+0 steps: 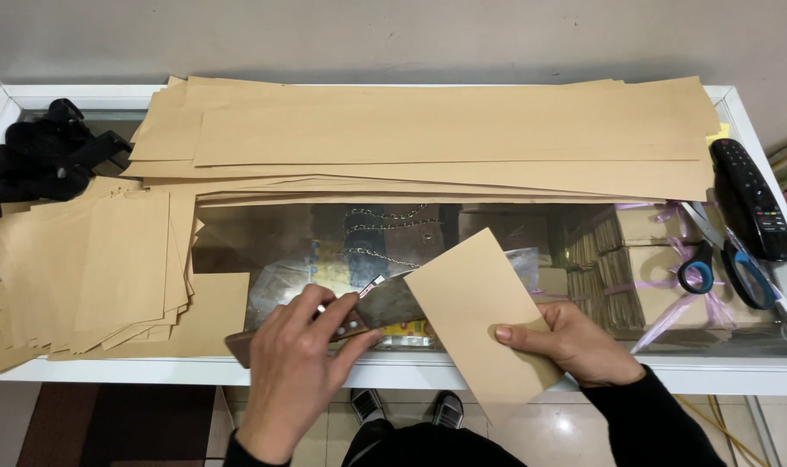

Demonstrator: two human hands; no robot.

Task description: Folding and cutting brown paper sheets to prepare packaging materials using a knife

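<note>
My left hand (pixel 296 363) is closed around the handle of a broad knife (pixel 385 304), blade lying over the glass counter (pixel 462 374). My right hand (pixel 575 343) pinches a brown paper rectangle (pixel 480 307) beside the blade. Behind lie long paper sheets (pixel 445 138), a cut stack (pixel 99 268) left, scissors (pixel 722 259) right.

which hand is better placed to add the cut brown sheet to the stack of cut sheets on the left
Right hand: it already pinches the cut sheet. The left hand, though nearer the stack, grips the knife.

Tan paper sheet (pixel 475 303), blue-handled scissors (pixel 726 268)
</note>
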